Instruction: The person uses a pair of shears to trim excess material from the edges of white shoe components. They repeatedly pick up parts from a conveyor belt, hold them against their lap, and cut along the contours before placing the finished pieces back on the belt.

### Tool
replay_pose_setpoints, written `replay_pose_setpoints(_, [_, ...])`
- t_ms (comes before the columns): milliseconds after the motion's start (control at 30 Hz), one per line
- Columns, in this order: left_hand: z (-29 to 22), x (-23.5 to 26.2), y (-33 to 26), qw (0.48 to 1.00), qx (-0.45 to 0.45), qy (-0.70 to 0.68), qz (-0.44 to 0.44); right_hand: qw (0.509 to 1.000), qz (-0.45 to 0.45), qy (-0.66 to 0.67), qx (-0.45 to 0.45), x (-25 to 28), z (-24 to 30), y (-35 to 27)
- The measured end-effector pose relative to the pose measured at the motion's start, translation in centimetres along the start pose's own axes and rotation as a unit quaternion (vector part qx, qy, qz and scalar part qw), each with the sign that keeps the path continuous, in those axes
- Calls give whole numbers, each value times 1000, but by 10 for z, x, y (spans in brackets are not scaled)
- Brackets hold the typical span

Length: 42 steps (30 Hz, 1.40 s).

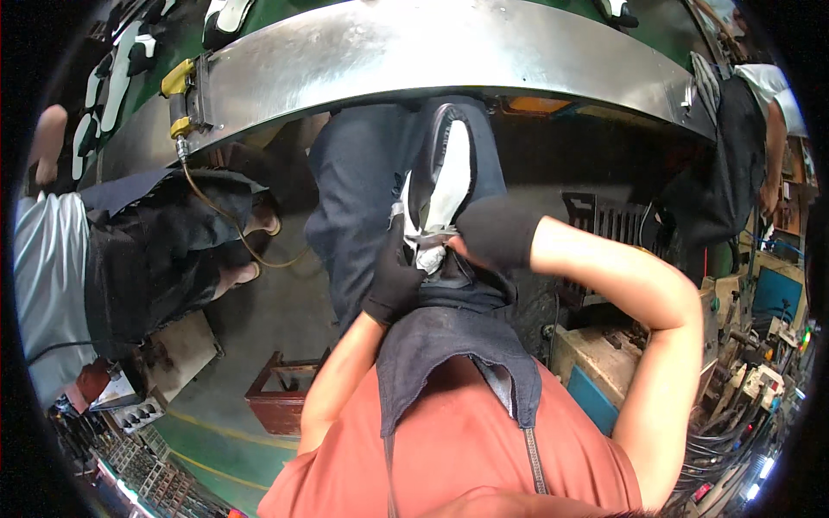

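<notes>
A shoe upper (449, 186), black and white, lies sole side up along my lap with its toe pointing toward the bench. Its long white bottom faces me, edged by dark gathered material at the toe. My left hand (393, 281), in a black glove, is closed around the left side near the heel. My right hand (492, 233), also gloved with bare fingertips showing, is bent in at the heel from the right. A small greyish-brown piece shows by its fingers; what it is, I cannot make out. Pale crumpled material bunches at the heel below.
A curved metal bench (371, 52) runs across the front. A yellow air-powered hand tool (177, 95) rests at its left with a hose (216, 207) hanging down. Co-workers stand left and right. A reddish-brown wooden stool (289, 393) and a machine (596, 363) are near me.
</notes>
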<state>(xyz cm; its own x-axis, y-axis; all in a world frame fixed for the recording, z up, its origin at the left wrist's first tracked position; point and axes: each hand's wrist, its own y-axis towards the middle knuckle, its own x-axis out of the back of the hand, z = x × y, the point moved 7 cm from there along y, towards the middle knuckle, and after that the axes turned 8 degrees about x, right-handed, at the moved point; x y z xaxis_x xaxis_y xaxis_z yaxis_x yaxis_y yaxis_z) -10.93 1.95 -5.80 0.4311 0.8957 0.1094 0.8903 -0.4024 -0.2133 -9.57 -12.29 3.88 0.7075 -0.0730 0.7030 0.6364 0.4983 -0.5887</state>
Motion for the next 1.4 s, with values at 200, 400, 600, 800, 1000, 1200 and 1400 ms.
replay_pose_setpoints(200, [25, 14, 30, 995, 11, 97, -24, 990, -125, -49, 51, -12, -27, 31])
replay_pose_setpoints(400, [14, 8, 25, 997, 0, 64, 51, 967, -204, -112, 104, -20, -22, 6])
replay_pose_setpoints(600, [76, -8, 76, 948, 165, -255, 92, 991, -77, 22, 109, -21, -47, 12])
replay_pose_setpoints(800, [15, -5, 61, 970, -90, 206, -97, 999, 32, -37, 19, 7, -38, -3])
replay_pose_setpoints(1000, [-3, 8, 70, 992, 1, 55, 111, 930, -190, -39, 312, -12, 42, -3])
replay_pose_setpoints(1200, [-10, 6, 81, 932, 202, -280, 113, 974, -135, 177, -41, -7, -48, -39])
replay_pose_setpoints(1400, [-26, -7, 90, 925, 287, -218, 119, 970, -235, 53, 11, 36, -43, -19])
